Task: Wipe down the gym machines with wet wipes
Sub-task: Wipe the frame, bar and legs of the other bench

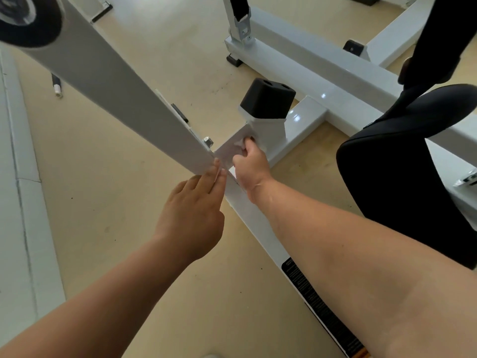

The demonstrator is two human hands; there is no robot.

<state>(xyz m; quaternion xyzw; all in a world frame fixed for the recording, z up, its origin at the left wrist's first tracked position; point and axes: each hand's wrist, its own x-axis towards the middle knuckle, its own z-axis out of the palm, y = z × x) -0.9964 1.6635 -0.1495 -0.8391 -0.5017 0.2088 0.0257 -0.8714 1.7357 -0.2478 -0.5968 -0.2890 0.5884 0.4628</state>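
**Wet wipe goes to the foot of a gym machine's post**

A person's right hand [249, 164] grips a white wet wipe [229, 148] with curled fingers, holding it against the white frame just below the black-capped post [267, 99], on the side nearest the camera. The left hand [192, 210], below and left of that post, has its fingers straight. Their tips touch the lower end of a slanted white beam [116, 94] and the wipe's near edge. A bolt [207, 142] shows just left of the post's foot. A white floor rail [247, 210] runs from the post toward the camera and bears a black label [309, 293]. A black seat pad [402, 177] sits right of the post, above the beige floor [103, 202].
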